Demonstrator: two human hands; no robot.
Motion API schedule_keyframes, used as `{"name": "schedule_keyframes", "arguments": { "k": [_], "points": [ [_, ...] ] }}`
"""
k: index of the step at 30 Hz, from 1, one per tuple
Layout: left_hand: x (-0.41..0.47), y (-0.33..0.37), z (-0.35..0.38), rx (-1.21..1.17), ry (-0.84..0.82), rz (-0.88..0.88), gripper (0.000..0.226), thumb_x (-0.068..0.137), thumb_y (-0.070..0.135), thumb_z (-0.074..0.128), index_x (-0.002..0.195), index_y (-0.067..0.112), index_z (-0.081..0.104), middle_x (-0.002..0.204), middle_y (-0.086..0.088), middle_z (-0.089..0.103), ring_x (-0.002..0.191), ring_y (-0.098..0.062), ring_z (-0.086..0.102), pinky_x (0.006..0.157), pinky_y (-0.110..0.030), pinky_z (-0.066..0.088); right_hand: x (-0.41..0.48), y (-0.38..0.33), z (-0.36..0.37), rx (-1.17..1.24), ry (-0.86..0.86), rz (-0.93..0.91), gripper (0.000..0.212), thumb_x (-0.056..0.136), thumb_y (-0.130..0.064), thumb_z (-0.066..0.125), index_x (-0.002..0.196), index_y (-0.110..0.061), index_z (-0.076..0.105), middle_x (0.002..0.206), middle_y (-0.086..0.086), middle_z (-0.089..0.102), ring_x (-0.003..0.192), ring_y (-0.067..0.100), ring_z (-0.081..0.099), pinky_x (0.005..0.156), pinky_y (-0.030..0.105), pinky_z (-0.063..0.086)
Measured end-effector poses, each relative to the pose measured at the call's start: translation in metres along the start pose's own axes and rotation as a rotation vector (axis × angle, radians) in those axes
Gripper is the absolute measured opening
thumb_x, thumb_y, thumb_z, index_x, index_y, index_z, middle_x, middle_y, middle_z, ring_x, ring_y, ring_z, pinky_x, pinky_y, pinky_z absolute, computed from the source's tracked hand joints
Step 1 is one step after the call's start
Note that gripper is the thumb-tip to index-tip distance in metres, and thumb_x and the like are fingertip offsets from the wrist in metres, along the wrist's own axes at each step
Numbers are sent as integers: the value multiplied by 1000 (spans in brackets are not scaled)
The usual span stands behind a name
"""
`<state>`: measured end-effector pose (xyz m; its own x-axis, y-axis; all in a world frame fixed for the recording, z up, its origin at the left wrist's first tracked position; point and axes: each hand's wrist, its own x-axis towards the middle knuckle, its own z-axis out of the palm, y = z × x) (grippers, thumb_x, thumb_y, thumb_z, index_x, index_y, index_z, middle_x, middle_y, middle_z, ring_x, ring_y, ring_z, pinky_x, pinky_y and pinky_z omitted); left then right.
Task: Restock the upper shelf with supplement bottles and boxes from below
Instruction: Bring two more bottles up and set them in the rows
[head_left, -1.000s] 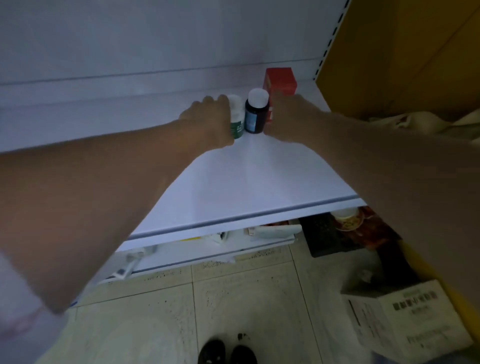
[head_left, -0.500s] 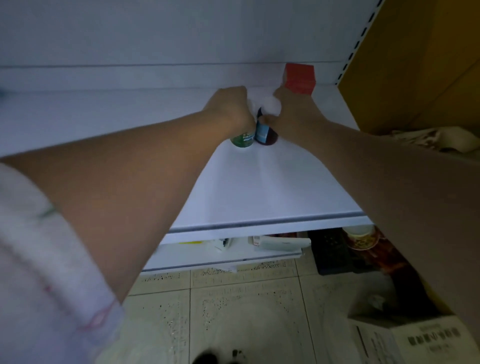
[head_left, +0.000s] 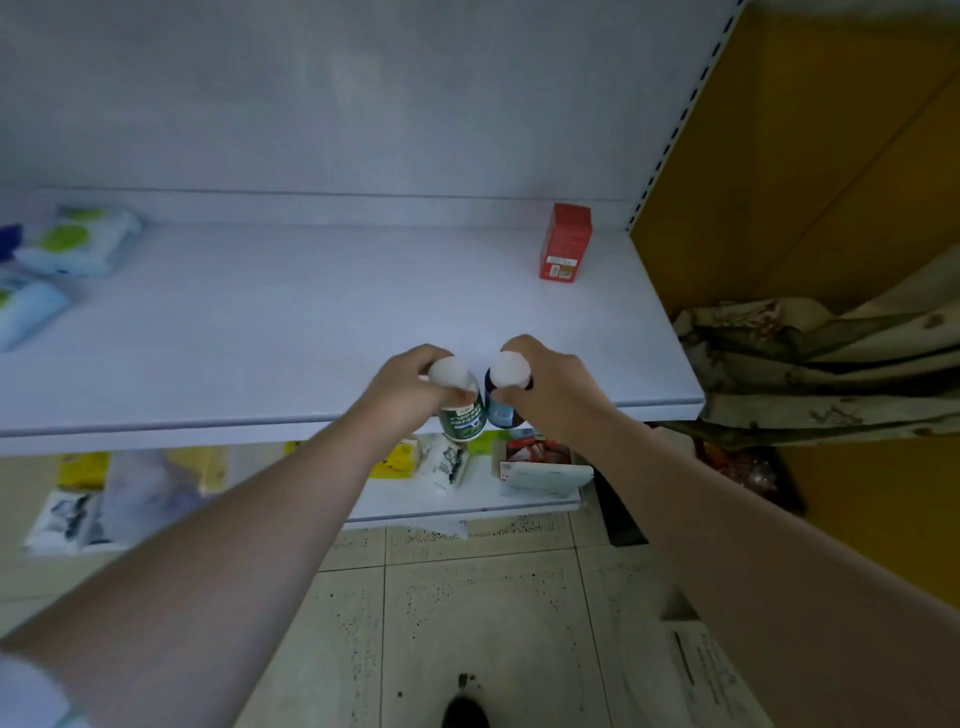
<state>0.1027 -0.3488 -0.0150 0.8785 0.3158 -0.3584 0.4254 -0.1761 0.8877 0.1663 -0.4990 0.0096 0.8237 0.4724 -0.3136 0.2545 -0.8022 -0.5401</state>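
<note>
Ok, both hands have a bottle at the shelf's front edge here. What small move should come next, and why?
Probably carry both bottles deeper onto the upper shelf and set them down near the red box. The left hand grips the green-labelled bottle, the right hand the dark bottle, both at the front lip and apparently not standing on it.

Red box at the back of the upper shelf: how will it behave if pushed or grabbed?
The red box stands upright and is taller than it is wide, so a push high up would probably tip it. It looks like thin card, so it is likely light and easy to dent. The shelf looks smooth, so a low push should slide it.
</note>
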Motion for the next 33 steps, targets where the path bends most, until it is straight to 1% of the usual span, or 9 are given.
{"name": "schedule_keyframes", "arguments": {
  "k": [4, 8, 12, 16, 19, 22, 25, 27, 33],
  "points": [
    [-55, 11, -46, -186, -2, -14, 37, 73, 4, 75, 105, 19, 63, 109, -2, 66, 106, -21, 60, 81, -29, 48, -53, -39, -6, 185, 81, -24, 49, 83, -30, 71, 126, -23, 47, 121, 2, 59, 105, 20, 59, 77, 28, 50],
    [-121, 40, -101, -293, -36, 68, 32, 78, 9, 72, 107, 20, 65, 108, 0, 68, 106, -19, 60, 92, -33, 45, -110, -98, -14, 388, 197, -121, 33, 79, -31, 74, 107, -26, 58, 109, -4, 64, 107, 18, 60, 91, 38, 53],
    [-202, 76, -156, -419, -95, 156, 20, 85, 6, 62, 99, 19, 63, 90, -3, 64, 88, -19, 60, 76, -28, 46, -177, -171, -26, 766, 205, -137, 34, 86, -28, 68, 116, -15, 59, 113, 7, 63, 109, 23, 61, 93, 36, 52],
    [-269, 106, -205, -502, -146, 202, 8, 88, 13, 57, 94, 15, 61, 79, -4, 62, 75, -19, 60, 73, -30, 48, -241, -237, -40, 1038, 141, -203, 35, 91, -28, 61, 122, -10, 57, 117, 12, 64, 108, 25, 64, 87, 36, 54],
    [-311, 130, -236, -575, -220, 241, 11, 89, 20, 53, 95, 14, 60, 73, -3, 62, 61, -16, 62, 60, -26, 53, -281, -280, -54, 1210, 89, -239, 40, 93, -27, 58, 124, -2, 55, 123, 17, 63, 111, 31, 62, 94, 46, 52],
    [-347, 155, -262, -609, -257, 305, 15, 89, 23, 50, 91, 13, 61, 78, -5, 63, 63, -16, 59, 56, -25, 52, -315, -319, -71, 1256, 68, -271, 30, 93, -34, 55, 107, -8, 58, 101, 12, 70, 89, 25, 67, 82, 41, 56],
    [-379, 179, -281, -691, -287, 356, 22, 87, 24, 46, 87, 7, 60, 75, -9, 64, 69, -21, 61, 66, -29, 49, -340, -350, -88, 1285, 71, -332, 31, 94, -37, 48, 99, -8, 60, 79, 7, 70, 65, 18, 65, 66, 31, 53],
    [-397, 193, -291, -733, -289, 380, 26, 86, 24, 43, 84, 5, 60, 73, -11, 62, 70, -25, 62, 73, -33, 50, -352, -366, -96, 1323, 53, -377, 35, 93, -36, 45, 96, -5, 61, 76, 9, 69, 64, 19, 65, 64, 30, 52],
    [-432, 217, -303, -770, -275, 434, 27, 82, 29, 48, 84, 4, 59, 75, -11, 58, 59, -22, 56, 61, -26, 50, -373, -392, -109, 1269, 24, -460, 46, 85, -51, 54, 81, -6, 63, 66, 8, 64, 58, 19, 60, 57, 29, 50]
  ]
}}
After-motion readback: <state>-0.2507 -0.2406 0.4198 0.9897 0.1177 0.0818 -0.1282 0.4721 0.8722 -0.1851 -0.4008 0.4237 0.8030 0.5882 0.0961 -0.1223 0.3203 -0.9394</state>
